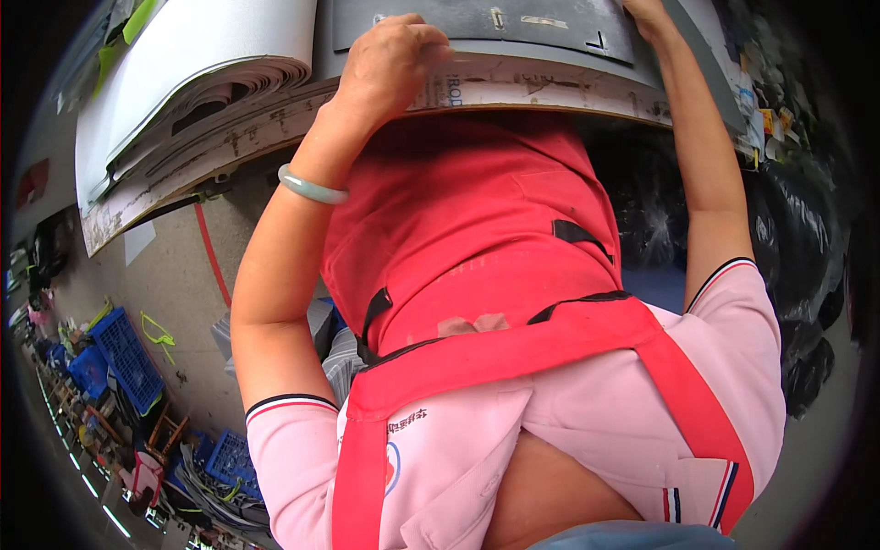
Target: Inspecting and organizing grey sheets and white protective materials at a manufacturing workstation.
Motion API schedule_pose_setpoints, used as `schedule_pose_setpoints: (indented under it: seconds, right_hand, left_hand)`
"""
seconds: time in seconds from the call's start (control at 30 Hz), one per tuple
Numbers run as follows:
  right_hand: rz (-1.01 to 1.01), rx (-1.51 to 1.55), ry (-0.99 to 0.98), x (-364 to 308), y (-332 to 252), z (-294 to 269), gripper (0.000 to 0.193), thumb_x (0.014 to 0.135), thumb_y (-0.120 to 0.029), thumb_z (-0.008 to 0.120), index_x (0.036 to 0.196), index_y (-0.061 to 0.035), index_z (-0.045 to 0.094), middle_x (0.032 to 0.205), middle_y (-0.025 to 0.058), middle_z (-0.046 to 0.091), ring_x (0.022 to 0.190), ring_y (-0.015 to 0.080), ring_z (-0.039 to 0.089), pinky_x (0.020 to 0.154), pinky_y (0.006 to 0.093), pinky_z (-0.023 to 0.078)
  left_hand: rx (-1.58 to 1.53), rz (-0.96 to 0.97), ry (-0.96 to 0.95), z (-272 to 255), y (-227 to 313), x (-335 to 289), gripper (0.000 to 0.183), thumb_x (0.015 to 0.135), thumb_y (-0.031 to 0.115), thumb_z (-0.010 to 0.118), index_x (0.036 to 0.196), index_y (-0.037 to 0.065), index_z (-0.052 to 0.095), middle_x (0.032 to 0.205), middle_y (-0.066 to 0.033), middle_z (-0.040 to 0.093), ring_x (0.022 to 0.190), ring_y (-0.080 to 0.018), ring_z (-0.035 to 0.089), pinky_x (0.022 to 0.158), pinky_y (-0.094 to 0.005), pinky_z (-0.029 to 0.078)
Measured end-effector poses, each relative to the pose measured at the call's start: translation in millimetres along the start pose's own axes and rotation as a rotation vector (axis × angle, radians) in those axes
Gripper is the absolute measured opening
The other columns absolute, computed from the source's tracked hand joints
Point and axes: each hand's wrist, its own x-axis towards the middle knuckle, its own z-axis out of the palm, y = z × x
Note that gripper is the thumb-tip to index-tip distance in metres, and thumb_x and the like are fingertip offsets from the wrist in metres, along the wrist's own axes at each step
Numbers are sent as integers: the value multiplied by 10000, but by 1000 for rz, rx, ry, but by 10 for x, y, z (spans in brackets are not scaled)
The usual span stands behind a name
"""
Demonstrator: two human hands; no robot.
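Dark board (532, 35) lies on the desk (587, 86) between both hands, front edge running left to right; left hand (392, 66), curled, overlaps its front left; right hand (649, 15), cropped, beside its right edge; grip: cannot tell for either

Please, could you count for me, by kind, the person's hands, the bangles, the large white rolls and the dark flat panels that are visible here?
Hands: 2 (left hand; right hand, cut off by the picture's edge)
Bangle: 1
Large white roll: 1
Dark flat panel: 1
Total: 5
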Motion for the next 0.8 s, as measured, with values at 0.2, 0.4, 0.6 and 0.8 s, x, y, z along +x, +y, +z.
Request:
schedule_pose_setpoints:
  seconds: [0.2,0.4,0.6,0.8]
  right_hand:
    - [-17,40,-2,10,29,20,135,890,-179,682,942,-56,700,782,-25,624,661,77,511,573,250,394]
    - [-61,79,-10,67,124,-14,208,879,-171,697,1025,-22,703,856,12,676,737,100,577,644,256,456]
    - [-22,-23,-90,-32,-65,-123,248,875,-173,708,1057,-4,695,847,31,677,720,101,579,634,260,455]
    - [6,-8,-135,-220,-138,-136,176,877,-183,698,960,-27,703,748,0,620,638,80,513,568,252,395]
  left_hand:
    - [44,11,-27,2,-20,5,182,893,224,690,980,72,741,982,-93,677,902,-310,647,819,-386,515]
    - [263,118,191,-25,-68,-52,351,882,336,727,1112,73,710,1144,-89,639,1032,-289,615,892,-375,513]
    - [216,27,90,-80,-22,-123,328,854,288,745,1085,58,709,1096,-95,643,1036,-286,601,893,-383,508]
    - [123,38,116,-74,-25,-258,248,824,157,766,1050,65,718,1045,-92,645,987,-285,617,850,-374,522]
